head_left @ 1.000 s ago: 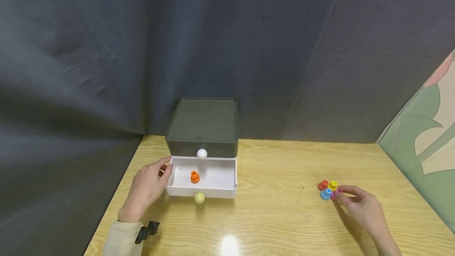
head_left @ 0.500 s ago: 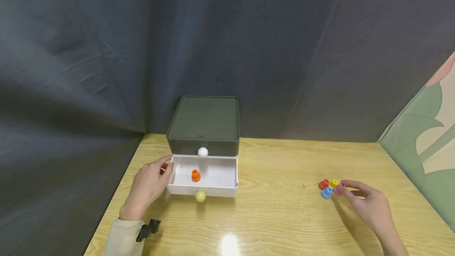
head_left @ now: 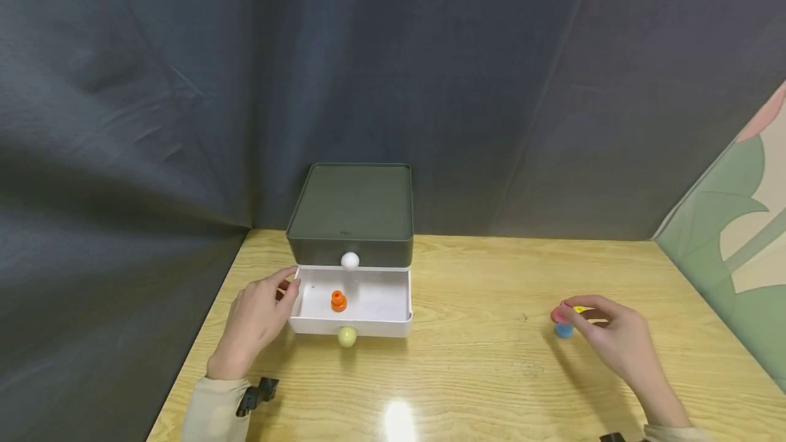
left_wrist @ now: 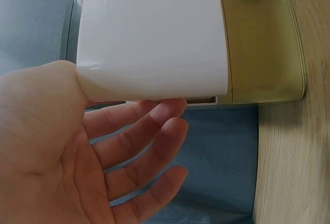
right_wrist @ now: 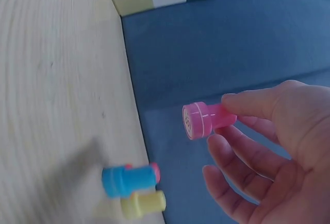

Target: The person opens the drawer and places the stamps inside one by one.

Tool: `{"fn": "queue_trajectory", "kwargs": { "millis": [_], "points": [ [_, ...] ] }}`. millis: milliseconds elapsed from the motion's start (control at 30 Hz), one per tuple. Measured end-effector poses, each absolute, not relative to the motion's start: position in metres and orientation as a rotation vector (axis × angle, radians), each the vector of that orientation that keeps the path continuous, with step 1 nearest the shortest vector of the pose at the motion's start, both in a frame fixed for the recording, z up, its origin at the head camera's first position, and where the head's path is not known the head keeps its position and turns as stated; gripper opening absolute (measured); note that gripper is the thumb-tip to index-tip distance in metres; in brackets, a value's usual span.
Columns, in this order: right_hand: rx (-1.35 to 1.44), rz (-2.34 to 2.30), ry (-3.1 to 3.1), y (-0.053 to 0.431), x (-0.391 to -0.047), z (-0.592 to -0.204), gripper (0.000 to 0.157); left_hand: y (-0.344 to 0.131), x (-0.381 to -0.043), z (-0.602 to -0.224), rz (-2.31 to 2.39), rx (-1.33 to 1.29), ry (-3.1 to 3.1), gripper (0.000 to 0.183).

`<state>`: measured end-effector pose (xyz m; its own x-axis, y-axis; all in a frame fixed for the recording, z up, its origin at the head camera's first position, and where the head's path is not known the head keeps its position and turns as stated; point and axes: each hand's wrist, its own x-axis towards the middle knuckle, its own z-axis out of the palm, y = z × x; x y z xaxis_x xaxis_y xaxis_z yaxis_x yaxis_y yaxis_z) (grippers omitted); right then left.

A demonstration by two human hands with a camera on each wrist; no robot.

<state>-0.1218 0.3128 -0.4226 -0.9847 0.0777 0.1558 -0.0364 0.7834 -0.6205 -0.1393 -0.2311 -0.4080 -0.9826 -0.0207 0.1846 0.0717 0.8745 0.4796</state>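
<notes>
My left hand (head_left: 254, 316) holds the left side of the pulled-out white drawer (head_left: 381, 328), thumb and forefinger at its wall; the thumb is hidden in the left wrist view. An orange stamp (head_left: 338, 301) stands inside that drawer. On the right, my right hand (head_left: 614, 336) pinches a pink stamp (right_wrist: 198, 120) between thumb and fingers, lifted above the table with its printed round face visible in the right wrist view. Below it are a blue stamp (right_wrist: 126, 180) and a yellow stamp (right_wrist: 143, 204). A red stamp (head_left: 555, 316) is mostly hidden behind the pink one.
A dark grey-green top (head_left: 353, 200) covers the drawer box, with a white knob (head_left: 350, 261) on its upper drawer. The pulled-out drawer bears a pale yellow-green knob (head_left: 346, 337). Dark cloth (head_left: 467, 101) hangs behind the wooden table (head_left: 467, 367).
My right hand has raised the pink stamp from beside the others and carried it a little leftward, over the red and blue ones. The left hand and drawer stay put.
</notes>
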Motion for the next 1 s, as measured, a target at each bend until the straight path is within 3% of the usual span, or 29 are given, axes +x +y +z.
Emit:
{"fn": "queue_trajectory", "kwargs": {
  "millis": [300, 1000],
  "points": [
    [0.159, 1.071, -2.694, 0.270, -0.125, -0.409, 0.015, -0.231, -0.139, -0.408, -0.748, -0.049, -2.851, 0.040],
    [0.519, 1.252, -2.643, 0.157, -0.141, -0.377, 0.018, -0.232, -0.141, -0.407, -0.705, -0.071, -2.872, 0.041]
  ]
}}
